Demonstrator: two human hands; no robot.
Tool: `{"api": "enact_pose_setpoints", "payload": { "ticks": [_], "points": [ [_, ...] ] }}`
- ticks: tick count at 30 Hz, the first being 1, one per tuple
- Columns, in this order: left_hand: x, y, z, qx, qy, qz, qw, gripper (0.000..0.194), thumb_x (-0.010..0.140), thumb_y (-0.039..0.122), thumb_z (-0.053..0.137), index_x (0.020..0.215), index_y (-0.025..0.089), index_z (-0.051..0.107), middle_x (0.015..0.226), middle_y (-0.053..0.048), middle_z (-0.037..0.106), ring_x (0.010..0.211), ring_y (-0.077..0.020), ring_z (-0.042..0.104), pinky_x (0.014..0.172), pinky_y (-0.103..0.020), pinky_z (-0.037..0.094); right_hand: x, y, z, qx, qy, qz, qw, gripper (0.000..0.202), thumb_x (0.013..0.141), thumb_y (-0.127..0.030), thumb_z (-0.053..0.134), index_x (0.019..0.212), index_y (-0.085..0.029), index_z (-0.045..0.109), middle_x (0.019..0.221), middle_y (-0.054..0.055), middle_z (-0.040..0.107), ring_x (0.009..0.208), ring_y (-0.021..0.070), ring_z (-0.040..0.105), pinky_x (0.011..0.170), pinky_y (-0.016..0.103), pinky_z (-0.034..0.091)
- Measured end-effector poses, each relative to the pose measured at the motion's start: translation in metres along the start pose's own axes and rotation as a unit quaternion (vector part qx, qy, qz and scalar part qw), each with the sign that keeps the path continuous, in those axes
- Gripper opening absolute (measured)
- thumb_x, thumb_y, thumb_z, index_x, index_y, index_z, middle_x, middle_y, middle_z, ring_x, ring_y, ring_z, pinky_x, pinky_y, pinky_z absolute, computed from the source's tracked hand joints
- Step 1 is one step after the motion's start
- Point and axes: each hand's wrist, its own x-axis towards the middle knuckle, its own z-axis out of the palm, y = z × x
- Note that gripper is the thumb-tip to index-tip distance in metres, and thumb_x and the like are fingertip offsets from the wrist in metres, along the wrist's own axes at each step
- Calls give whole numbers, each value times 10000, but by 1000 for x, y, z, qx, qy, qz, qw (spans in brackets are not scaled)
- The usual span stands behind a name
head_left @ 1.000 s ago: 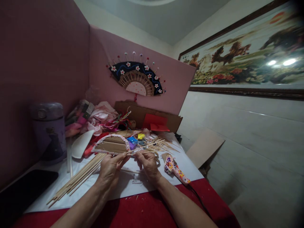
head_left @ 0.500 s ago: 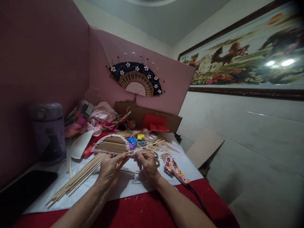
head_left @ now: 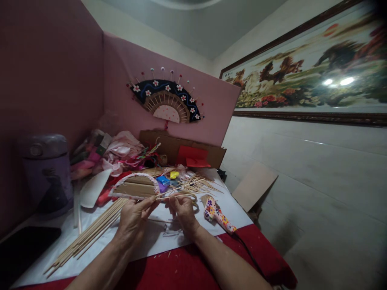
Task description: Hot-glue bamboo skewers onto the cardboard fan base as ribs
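At the far left of the desk (head_left: pixel 169 268), covered by red cloth and a white sheet (head_left: pixel 238 217), stands a purple tumbler with a grey lid (head_left: pixel 46 177). A flat black slab (head_left: pixel 30 249) lies nearer, in shadow. To their right come a curved white piece (head_left: pixel 96 188) and a bundle of long pale wooden sticks (head_left: pixel 87 233), slanting from the near left toward the left wrist.

The left hand (head_left: pixel 133 217) pinches, between thumb and forefinger, the left ends of a pair of thin pale wooden sticks (head_left: pixel 181 187), which fan slightly apart toward the right. Just beyond those fingertips is a half-round brown cardboard piece with a whitish padded rim (head_left: pixel 136 188); I cannot tell whether the left hand also grips it. The right hand (head_left: pixel 183 211) has thumb and fingertips drawn together on the lower stick, a little right of the left fingertips.

The step in hand looks like adjusting the angle between the two sticks near the cardboard's right corner. The next move seems to call for a firm left pinch while the right fingers make small shifts.

Farther off, behind the sticks, lie a small blue packet (head_left: pixel 163 180), a yellow one and loose thin sticks (head_left: pixel 213 186). On the right, well apart from the left hand, rests a flower-patterned gun-shaped tool (head_left: pixel 217 215) with a black cord (head_left: pixel 249 251).
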Motion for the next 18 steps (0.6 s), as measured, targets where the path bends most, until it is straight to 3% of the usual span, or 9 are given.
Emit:
{"api": "enact_pose_setpoints", "payload": {
  "ticks": [12,18],
  "points": [
    [0,3,2,-15,-8,-12,1000,167,593,-39,668,687,92,624,662,-50,674,652,-166,665,650,-257,575,-1,-1,4,7,-6,7,1000,388,735,-523,623,691,-141,670,548,-2,564,401,59,390,386,195,288],
    [-2,4,4,-3,-25,-36,999,163,609,-56,645,682,87,621,688,-70,676,634,-155,656,621,-248,571,0,-5,2,88,15,100,991,317,721,-448,655,797,-140,670,614,-10,574,401,47,383,343,168,278]
  ]
}}
